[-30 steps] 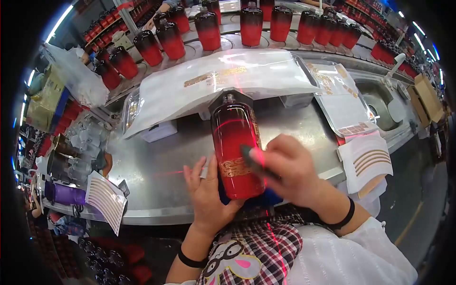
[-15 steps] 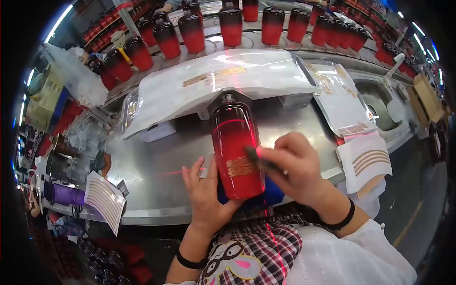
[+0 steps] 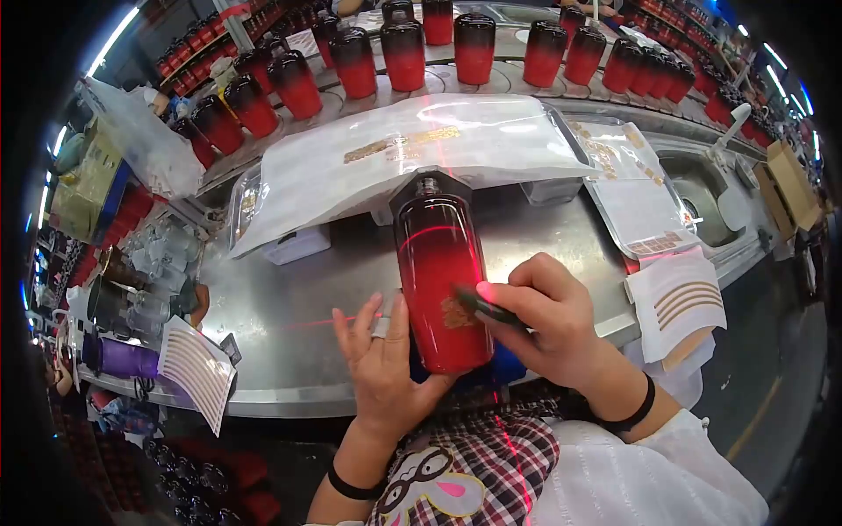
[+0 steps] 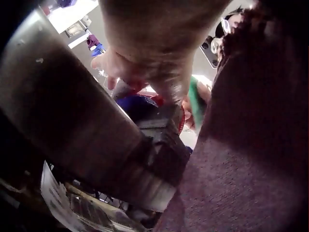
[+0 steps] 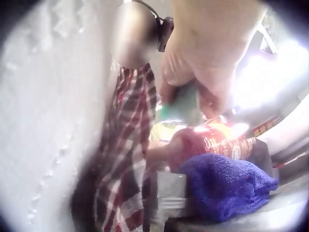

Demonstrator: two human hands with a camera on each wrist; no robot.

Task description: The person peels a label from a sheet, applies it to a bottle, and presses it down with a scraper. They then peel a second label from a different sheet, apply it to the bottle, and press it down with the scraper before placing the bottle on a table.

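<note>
A glossy bottle (image 3: 438, 254), black at the neck and red below, lies neck-away on a support, with a gold patch (image 3: 458, 313) low on its right side. The right hand (image 3: 561, 329) pinches a dark green tool (image 3: 498, 309), its tip at the patch. In the right wrist view that hand (image 5: 207, 53) holds the green tool (image 5: 181, 107) above the bottle (image 5: 190, 140). The left hand (image 3: 383, 377) is beside the bottle's left side, fingers extended, thumb at its base, a pale wrap (image 3: 381, 326) on one finger. Blue cloth (image 5: 227, 186) lies under the bottle.
Behind the bottle, a white sheet (image 3: 307, 188) with gold pieces spans the metal table (image 3: 289, 307). Rows of red-black bottles (image 3: 474, 53) stand beyond. At right are a tray (image 3: 636, 210), striped sheet (image 3: 675, 294) and sink (image 3: 702, 188); at left, another striped sheet (image 3: 197, 368).
The bottle has turned, its gold pattern shifting rightward and showing less. The right hand still holds the tool at the pattern. The bottles in the back row have shifted right.
</note>
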